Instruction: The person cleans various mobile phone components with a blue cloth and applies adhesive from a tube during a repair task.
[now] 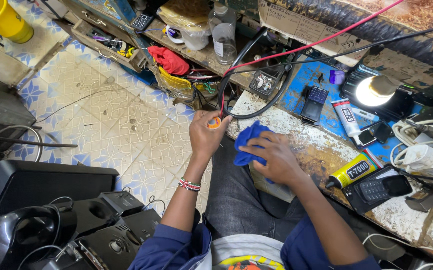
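Note:
My left hand (205, 136) is closed around a small round orange-and-white object (215, 122), held just off the left end of the worn workbench (296, 131). A beaded bracelet (189, 185) circles that wrist. My right hand (275, 159) grips a crumpled blue cloth (249, 141) at the bench's front edge, close beside the left hand. A looped black cable (250, 75) and a red wire (316, 44) hang right behind both hands.
On the bench lie two glue tubes (354, 170) (347, 117), a black keypad phone (379, 189), another phone (314, 104), a lit lamp (374, 91) and white chargers (426, 157). Black speakers (51, 215) crowd the tiled floor lower left. Cluttered shelves with a red cloth (170, 61) stand behind.

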